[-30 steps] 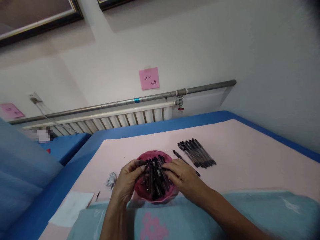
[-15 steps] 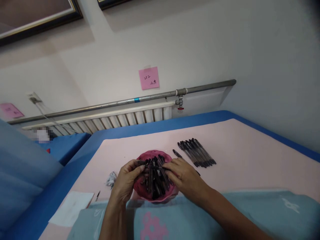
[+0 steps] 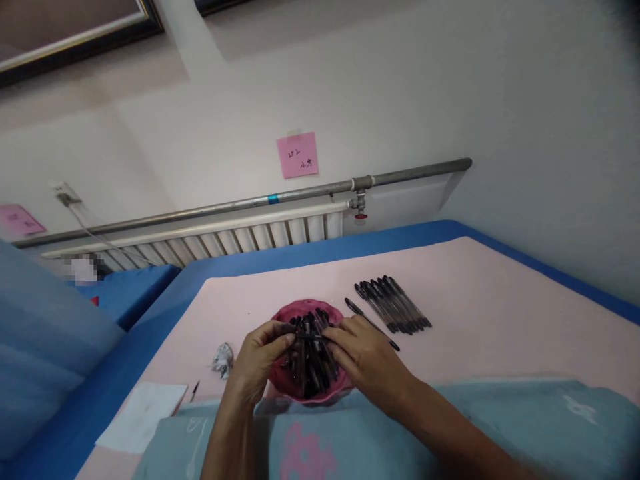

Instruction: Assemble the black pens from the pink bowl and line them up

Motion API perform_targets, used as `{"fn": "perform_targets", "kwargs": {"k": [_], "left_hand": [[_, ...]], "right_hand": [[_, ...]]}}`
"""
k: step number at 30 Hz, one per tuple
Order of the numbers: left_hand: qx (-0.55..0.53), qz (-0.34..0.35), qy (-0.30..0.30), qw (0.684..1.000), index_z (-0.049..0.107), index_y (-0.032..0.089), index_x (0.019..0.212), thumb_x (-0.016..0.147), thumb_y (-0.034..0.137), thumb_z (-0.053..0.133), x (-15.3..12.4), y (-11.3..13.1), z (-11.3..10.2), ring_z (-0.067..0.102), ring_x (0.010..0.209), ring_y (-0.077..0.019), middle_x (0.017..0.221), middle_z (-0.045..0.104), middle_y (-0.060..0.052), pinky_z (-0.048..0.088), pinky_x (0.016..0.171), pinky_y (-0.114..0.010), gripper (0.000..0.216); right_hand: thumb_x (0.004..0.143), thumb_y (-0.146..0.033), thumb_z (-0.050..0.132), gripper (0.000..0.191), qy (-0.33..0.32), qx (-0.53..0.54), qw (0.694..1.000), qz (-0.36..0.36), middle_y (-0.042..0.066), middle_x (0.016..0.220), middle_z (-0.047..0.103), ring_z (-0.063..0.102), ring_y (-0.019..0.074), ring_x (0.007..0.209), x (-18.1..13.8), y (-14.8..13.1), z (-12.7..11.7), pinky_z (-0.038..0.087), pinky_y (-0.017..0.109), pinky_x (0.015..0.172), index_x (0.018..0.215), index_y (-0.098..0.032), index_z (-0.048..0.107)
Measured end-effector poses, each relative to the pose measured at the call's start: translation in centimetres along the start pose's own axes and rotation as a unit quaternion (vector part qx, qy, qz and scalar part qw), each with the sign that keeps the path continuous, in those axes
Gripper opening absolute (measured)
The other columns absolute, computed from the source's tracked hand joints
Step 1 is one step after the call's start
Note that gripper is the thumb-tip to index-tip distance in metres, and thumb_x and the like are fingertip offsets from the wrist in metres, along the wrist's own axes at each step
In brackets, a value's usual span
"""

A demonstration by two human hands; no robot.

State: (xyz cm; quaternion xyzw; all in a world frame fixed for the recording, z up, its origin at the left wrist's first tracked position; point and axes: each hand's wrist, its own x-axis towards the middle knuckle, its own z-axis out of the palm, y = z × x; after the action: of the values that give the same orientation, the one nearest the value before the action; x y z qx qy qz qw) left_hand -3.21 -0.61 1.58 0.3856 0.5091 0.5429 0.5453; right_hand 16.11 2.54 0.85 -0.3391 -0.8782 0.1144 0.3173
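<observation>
A pink bowl full of black pens sits on the pink sheet. Above it both my hands pinch one black pen held crosswise. My left hand grips its left end with closed fingers. My right hand pinches the right end. A row of black pens lies side by side to the right, and one lone pen lies just left of that row, beside my right hand.
A crumpled silver wrapper and a white paper lie to the left. A light blue cloth covers the near edge. Blue bedding, a radiator and a pipe run along the wall behind.
Both hands stay over the bowl, with only slight shifts of the fingers on the crosswise pen. The view has drifted a little.
</observation>
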Motion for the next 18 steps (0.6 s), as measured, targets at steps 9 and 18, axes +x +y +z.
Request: {"fn": "perform_targets", "kwargs": {"k": [9, 18], "left_hand": [[-0.041, 0.015, -0.004, 0.999, 0.061, 0.014, 0.081, 0.06, 0.018, 0.07, 0.1, 0.0, 0.3, 0.059, 0.063, -0.0094, 0.074, 0.065, 0.0, 0.05, 0.06, -0.021, 0.023], [-0.056, 0.007, 0.01, 0.998, 0.061, 0.014, 0.083, 0.06, 0.018, 0.071, 0.2, -0.1, -0.1, 0.06, 0.062, -0.0093, 0.073, 0.066, -0.001, 0.05, 0.06, -0.022, 0.026]], "right_hand": [[0.08, -0.015, 0.047, 0.017, -0.044, 0.209, 0.969, 0.127, 0.002, 0.083, 0.063, 0.057, 0.0147, 0.078, 0.3, -0.7, 0.1, 0.044, 0.028, 0.071, 0.087, -0.021, 0.061], [0.082, -0.016, 0.042, 0.015, -0.029, 0.166, 0.982, 0.086, 0.003, 0.08, 0.058, 0.053, 0.0151, 0.075, 0.2, -1.0, -0.3, 0.042, 0.029, 0.069, 0.085, -0.019, 0.056]]}}
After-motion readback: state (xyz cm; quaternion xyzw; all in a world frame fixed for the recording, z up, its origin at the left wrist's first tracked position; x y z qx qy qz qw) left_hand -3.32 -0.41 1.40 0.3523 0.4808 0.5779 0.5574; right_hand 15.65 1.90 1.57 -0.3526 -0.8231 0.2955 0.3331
